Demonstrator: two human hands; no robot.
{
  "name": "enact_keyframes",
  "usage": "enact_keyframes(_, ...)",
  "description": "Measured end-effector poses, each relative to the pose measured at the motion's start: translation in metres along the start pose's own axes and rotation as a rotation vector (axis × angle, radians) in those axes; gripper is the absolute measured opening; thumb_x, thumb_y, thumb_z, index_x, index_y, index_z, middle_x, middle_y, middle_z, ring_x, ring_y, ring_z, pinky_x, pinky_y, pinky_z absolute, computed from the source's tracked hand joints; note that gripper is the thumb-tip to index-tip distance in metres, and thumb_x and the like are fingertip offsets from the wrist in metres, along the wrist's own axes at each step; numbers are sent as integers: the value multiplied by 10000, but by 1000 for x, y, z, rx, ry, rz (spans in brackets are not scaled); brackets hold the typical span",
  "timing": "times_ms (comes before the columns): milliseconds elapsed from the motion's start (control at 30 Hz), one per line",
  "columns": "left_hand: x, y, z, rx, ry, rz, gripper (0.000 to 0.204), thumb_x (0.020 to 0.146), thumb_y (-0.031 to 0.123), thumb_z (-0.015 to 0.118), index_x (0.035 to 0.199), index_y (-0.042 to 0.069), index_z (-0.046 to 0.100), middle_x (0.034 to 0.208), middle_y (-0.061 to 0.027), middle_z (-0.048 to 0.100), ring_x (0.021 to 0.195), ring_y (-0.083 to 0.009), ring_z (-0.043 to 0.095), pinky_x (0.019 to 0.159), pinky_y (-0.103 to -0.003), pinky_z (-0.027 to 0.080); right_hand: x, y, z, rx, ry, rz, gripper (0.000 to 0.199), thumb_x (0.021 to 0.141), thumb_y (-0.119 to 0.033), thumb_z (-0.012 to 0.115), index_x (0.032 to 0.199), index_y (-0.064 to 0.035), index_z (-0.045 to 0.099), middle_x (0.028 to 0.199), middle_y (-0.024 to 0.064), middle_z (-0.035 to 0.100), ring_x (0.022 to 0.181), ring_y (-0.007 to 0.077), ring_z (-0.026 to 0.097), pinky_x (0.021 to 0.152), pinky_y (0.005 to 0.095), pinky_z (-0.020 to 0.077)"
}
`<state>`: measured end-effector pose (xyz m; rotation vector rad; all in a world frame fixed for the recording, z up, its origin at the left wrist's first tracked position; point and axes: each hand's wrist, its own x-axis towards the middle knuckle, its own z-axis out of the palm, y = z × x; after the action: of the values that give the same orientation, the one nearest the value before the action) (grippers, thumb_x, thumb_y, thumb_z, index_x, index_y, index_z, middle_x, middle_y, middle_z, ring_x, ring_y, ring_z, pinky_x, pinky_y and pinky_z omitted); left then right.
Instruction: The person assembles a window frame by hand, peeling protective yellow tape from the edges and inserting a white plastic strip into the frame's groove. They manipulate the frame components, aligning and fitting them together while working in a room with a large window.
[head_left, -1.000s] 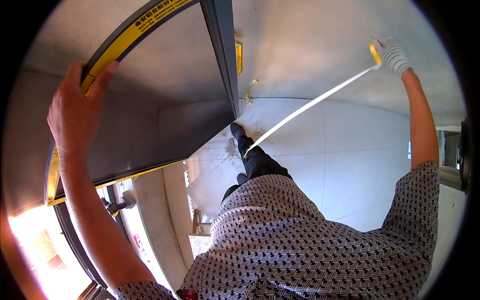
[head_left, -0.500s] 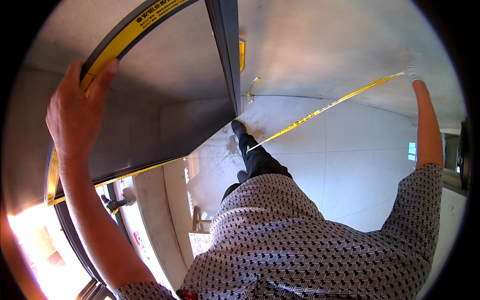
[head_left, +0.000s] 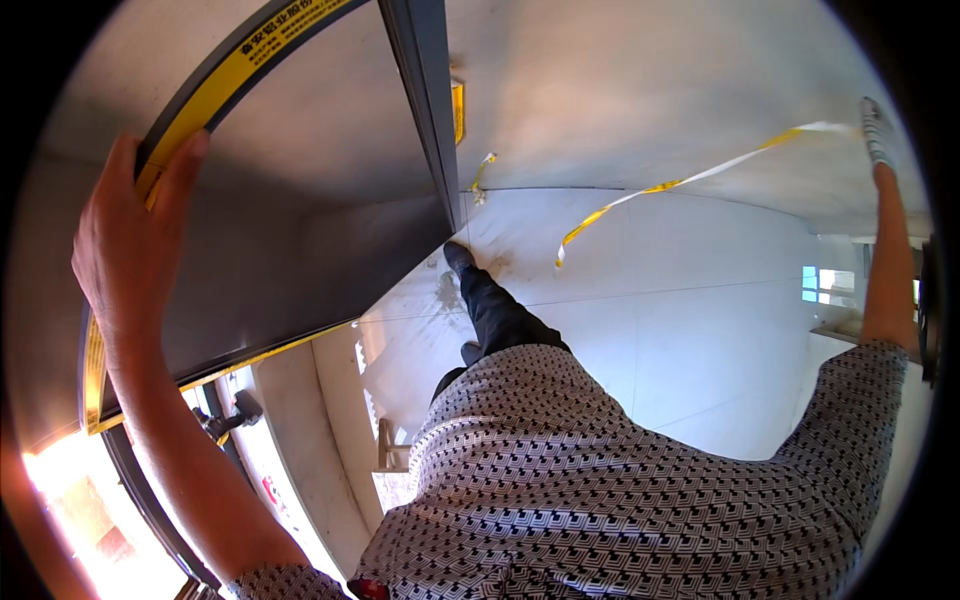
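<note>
A tall dark grey framed panel with a mesh-like surface stands at my left, yellow printed protective film along its frame. My left hand, bare, is closed round the frame edge, thumb on the inner side. Far to the right, my right hand wears a whitish striped glove and shows edge-on, fingers stretched out. Beside it, a long yellow-and-white strip of film hangs wavy in the air. Its blurred upper end lies close to the glove; a touch is hard to make out.
Scraps of yellow film lie near the panel's far corner, by my shoe. Below the panel, a dark power tool rests on a ledge beside a bright window. A small wooden stool stands near my legs.
My right arm has swung farther right, and its fingers have straightened. The film strip, taut before, has gone slack and shifted right, away from my leg. My left hand keeps its hold.
</note>
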<state>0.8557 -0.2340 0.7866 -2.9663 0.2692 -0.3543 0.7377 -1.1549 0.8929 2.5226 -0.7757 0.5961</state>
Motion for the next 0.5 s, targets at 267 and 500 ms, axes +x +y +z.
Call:
enact_keyframes(267,-10,0,-7,-1,65,10,624,897,747,534,997,135,607,731,-35,644,673,-162,694,653,-355,567,-118,-143,71,-141,-221,-299,432,857,-135,631,1282,-209,650,1313,109,635,1257,326,569,1074,396,456)
enact_keyframes(500,-8,13,-6,-5,134,37,581,904,727,548,940,147,571,721,-29,619,693,-205,684,670,-408,555,-183,-219,119,151,-67,-374,317,871,-163,677,1188,-159,682,1243,115,651,1209,334,573,1066,445,441)
